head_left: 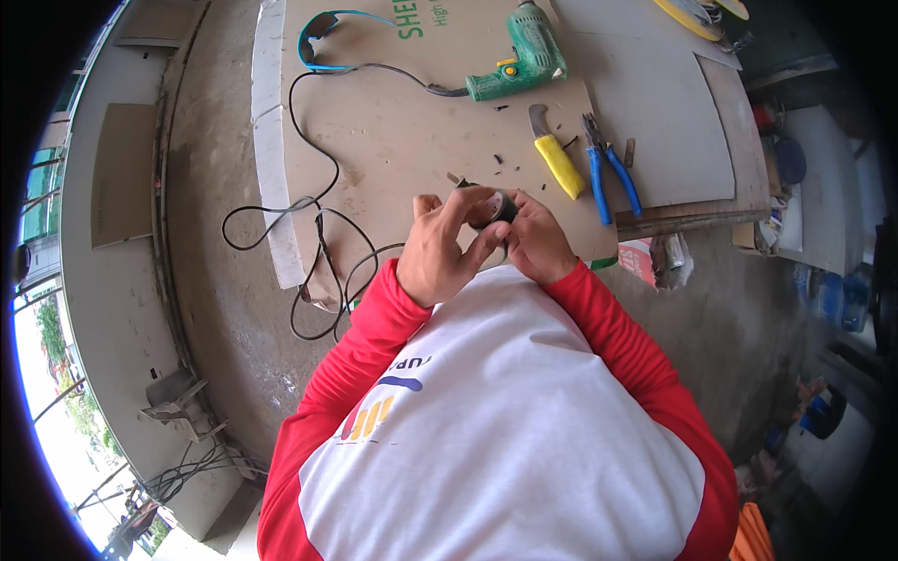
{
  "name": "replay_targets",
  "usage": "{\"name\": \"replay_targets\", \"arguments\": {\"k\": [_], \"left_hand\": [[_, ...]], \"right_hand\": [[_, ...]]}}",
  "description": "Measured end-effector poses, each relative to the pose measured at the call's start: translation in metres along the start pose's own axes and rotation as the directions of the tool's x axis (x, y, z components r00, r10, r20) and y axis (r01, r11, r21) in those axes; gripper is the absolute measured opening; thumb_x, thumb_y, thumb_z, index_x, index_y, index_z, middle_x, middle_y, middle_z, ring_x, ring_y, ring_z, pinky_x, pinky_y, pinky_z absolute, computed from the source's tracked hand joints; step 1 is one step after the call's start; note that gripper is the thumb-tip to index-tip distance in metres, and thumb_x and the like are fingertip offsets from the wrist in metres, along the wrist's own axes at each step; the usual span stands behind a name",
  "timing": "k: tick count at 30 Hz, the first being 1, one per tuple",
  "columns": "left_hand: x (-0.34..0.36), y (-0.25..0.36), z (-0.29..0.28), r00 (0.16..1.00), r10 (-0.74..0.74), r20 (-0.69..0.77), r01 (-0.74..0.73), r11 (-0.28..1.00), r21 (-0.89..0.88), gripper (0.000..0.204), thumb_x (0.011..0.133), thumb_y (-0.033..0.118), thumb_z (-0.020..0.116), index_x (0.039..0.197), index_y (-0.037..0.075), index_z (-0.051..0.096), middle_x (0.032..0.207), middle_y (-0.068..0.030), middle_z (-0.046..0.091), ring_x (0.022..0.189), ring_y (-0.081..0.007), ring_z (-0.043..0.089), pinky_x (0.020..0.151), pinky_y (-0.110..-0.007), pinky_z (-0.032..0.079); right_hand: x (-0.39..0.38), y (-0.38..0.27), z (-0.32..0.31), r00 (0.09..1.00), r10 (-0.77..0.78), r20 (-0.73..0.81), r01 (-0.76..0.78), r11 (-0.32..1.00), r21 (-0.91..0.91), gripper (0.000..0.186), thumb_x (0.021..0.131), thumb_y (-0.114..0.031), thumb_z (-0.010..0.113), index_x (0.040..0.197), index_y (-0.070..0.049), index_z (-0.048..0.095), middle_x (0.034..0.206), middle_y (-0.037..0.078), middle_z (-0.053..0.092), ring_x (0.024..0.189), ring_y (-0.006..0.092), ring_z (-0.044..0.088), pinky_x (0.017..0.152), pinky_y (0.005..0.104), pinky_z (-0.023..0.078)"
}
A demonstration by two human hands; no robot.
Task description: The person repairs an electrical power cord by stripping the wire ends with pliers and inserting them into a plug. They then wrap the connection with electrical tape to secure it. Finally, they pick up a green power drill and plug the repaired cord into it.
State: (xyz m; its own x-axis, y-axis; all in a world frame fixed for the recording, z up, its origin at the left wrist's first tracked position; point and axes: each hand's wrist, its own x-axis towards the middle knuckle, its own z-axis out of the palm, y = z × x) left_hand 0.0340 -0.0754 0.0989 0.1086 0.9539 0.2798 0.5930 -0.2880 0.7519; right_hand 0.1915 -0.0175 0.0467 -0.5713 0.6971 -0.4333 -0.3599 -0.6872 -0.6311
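Close in front of my chest, both hands work at a roll of black tape (484,217). My left hand (435,245) has its thumb and index finger pinched at the roll's near side. My right hand (541,241) is closed round the roll's right side. Beyond the left fingers pokes a dark piece with a metal prong (455,178), which looks like a plug; the fingers hide most of it. A black cord (323,154) runs from a green power drill (524,64) in loops off the table's left side and back toward my left hand.
On the cardboard-covered table (402,131) lie a yellow-handled knife (558,166) with a hooked blade, blue-handled pliers (610,178), blue-framed glasses (323,37) and several dark scraps. A torn red-and-white box (655,262) stands by the table's near right edge.
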Motion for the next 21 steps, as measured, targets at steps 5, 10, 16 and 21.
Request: {"name": "replay_targets", "arguments": {"k": [5, 10, 16, 21], "left_hand": [[-0.016, -0.022, 0.003, 0.998, -0.065, 0.023, 0.068, 0.974, -0.216, 0.027, 0.089, 0.005, 0.071, 0.113, 0.001, 0.060, 0.092, -0.0106, 0.073, 0.082, -0.0241, 0.070, 0.090, -0.034, 0.042], [-0.009, -0.021, -0.004, 0.987, 0.123, 0.103, -0.117, 0.991, -0.063, 0.026, 0.081, 0.005, 0.073, 0.106, 0.005, 0.064, 0.088, -0.0068, 0.068, 0.083, -0.0229, 0.064, 0.086, -0.036, 0.038], [-0.013, -0.019, 0.005, 0.987, 0.135, 0.085, -0.144, 0.984, 0.105, 0.023, 0.078, 0.006, 0.074, 0.100, 0.006, 0.066, 0.085, -0.0045, 0.068, 0.083, -0.0204, 0.063, 0.082, -0.036, 0.037], [-0.014, -0.012, 0.013, 0.999, -0.013, -0.030, 0.017, 0.989, 0.145, 0.019, 0.079, 0.012, 0.077, 0.092, 0.007, 0.063, 0.074, -0.0036, 0.066, 0.065, -0.0181, 0.061, 0.080, -0.033, 0.038]], "right_hand": [[0.007, -0.006, -0.013, 0.954, 0.152, 0.258, -0.188, 0.974, 0.123, 0.040, 0.099, -0.036, 0.056, 0.124, -0.005, 0.053, 0.100, 0.003, 0.062, 0.084, 0.0118, 0.061, 0.068, 0.0239, 0.048], [0.025, -0.013, -0.009, 0.974, 0.134, 0.185, -0.101, 0.979, -0.178, 0.046, 0.093, -0.041, 0.069, 0.117, -0.004, 0.058, 0.101, 0.003, 0.061, 0.084, 0.0095, 0.062, 0.067, 0.0283, 0.054], [0.033, -0.018, -0.004, 0.985, -0.063, 0.159, 0.157, 0.702, -0.695, 0.041, 0.093, -0.035, 0.071, 0.111, 0.001, 0.065, 0.095, 0.006, 0.067, 0.080, 0.0128, 0.063, 0.071, 0.0290, 0.053], [0.032, 0.000, 0.000, 0.981, -0.178, 0.076, 0.177, 0.671, -0.720, 0.042, 0.102, -0.035, 0.055, 0.114, 0.003, 0.065, 0.093, 0.006, 0.067, 0.082, 0.0107, 0.060, 0.072, 0.0264, 0.051]]}}
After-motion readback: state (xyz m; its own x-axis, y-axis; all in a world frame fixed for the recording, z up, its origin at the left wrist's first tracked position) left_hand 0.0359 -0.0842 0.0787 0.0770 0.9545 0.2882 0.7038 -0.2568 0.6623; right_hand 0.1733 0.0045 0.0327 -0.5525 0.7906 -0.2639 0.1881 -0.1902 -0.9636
